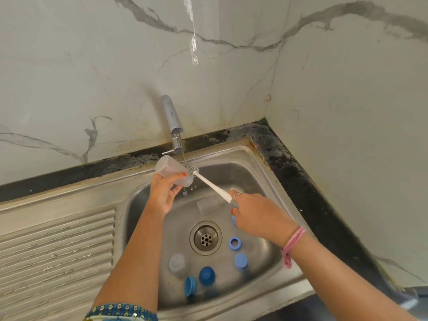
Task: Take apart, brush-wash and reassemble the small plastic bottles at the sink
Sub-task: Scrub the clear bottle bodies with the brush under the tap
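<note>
Wall (81, 66): pale marble-look panels, grey veins, meeting in corner at right. Brownish staining on wall near tap base.
Counter (298, 181): black, mottled and worn, running along back wall and turning down right side.
Drainboard (55, 249): ribbed steel, left of basin, scratched, dull.
Drain (205, 237): round steel strainer with small holes, mid-basin floor.
Wristband (292, 245): pink, knotted, loose tail hanging below.
Cuff (120, 311): blue fabric, gold ring sequins, at bottom edge.
</note>
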The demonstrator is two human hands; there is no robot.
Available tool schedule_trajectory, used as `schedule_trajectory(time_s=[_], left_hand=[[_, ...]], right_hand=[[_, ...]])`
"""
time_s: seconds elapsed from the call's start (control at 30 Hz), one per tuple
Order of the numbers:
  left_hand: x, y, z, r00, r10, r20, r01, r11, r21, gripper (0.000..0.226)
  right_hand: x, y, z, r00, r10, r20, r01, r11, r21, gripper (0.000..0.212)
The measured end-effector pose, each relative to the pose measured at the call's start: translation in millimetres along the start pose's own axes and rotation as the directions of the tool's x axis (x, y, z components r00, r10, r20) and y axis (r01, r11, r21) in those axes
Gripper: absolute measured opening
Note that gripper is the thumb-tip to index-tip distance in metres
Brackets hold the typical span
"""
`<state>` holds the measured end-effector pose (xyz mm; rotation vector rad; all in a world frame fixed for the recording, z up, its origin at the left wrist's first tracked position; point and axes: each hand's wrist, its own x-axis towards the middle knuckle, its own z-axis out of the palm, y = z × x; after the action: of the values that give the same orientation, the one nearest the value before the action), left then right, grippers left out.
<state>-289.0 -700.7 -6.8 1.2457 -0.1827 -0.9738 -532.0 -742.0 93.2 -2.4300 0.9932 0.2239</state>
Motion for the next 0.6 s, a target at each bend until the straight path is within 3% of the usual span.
schedule_trajectory(time_s=[0.1,0.27,0.37,0.6], left_hand=[[-0.8,-1.8,5.4,0.993,-0.054,0.109,0.034,0.984,0.174,0.063],[7.5,-11.3,14.7,0.993,0.015,0.119,-0.064,0.902,0.427,0.078],[10.2,-11.6,17.4,0.996,0.087,0.021,-0.087,0.882,0.463,0.077],[4.6,-1.0,30.4,0.982,0.181,0.052,-0.186,0.891,0.415,0.074]], right_hand=[[9.5,6.3,-3.5,0.997,0.026,0.067,-0.028,0.999,0.03,0.027],[12.4,29.3,3.9,0.988,0.124,0.092,-0.131,0.989,0.073,0.031],[9.0,39.6,12.1,0.981,0.158,0.108,-0.17,0.979,0.109,0.033],[4.8,46.0,22.1,0.985,0.144,0.097,-0.16,0.968,0.192,0.03]])
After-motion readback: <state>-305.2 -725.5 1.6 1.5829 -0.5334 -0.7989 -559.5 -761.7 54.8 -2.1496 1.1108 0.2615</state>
